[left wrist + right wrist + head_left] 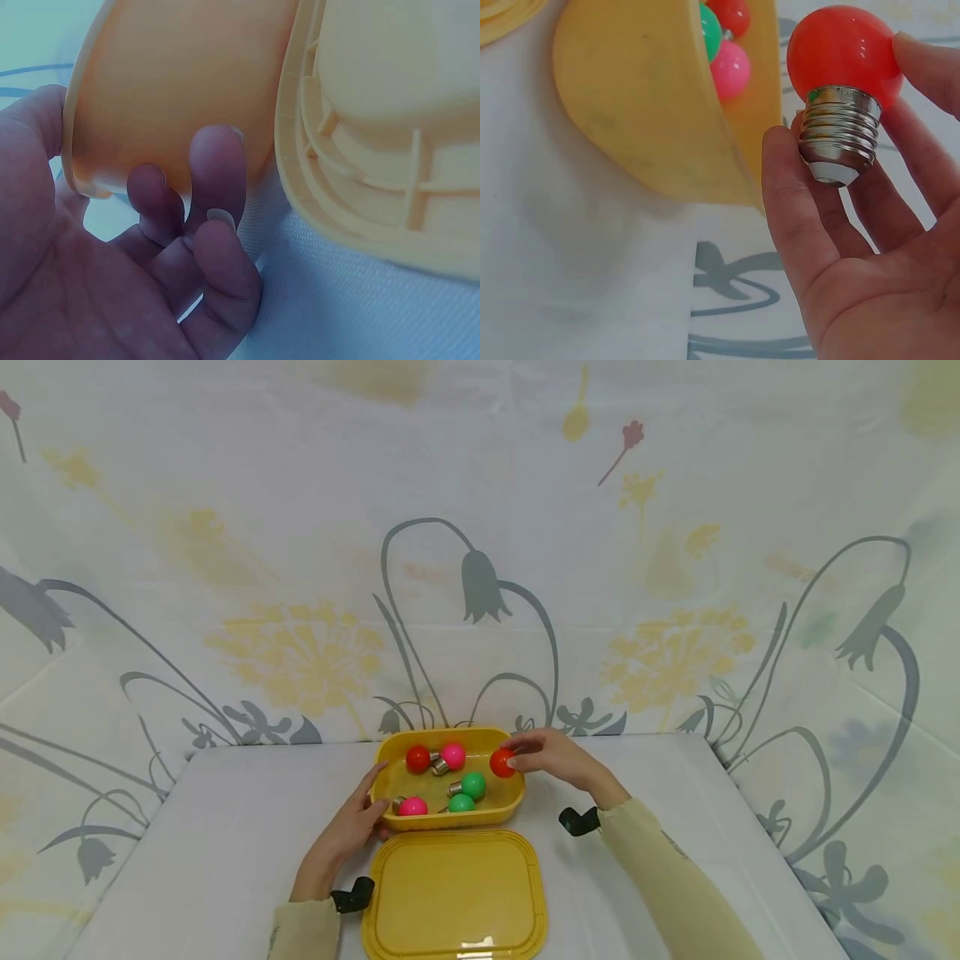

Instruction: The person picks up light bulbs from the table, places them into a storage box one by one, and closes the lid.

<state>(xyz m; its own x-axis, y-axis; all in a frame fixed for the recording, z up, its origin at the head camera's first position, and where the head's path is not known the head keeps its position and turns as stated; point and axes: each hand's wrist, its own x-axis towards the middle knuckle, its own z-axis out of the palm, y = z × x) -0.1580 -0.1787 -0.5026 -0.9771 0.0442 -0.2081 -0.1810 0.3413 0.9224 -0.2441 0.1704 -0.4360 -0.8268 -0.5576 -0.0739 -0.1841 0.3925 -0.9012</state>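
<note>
In the head view, my right hand (555, 758) pinches a red light bulb (500, 763) over the right end of a yellow plastic container (457, 819). The right wrist view shows this bulb (844, 52) upright, its silver screw base downward, between thumb and fingers. My left hand (351, 828) grips the container's left end, thumb at the rim and curled fingers by the outer wall (172, 82). Inside lie another red bulb (417, 759), two pink bulbs, one at the back (453, 755) and one in front (412, 807), and two green bulbs (473, 786).
A yellow lid (456, 893) lies flat just in front of the container on the white-covered table (225, 843). Behind the table hangs a flower-patterned cloth (480, 485). A black strap mount sits at each wrist, the right one (579, 822) beside the sleeve.
</note>
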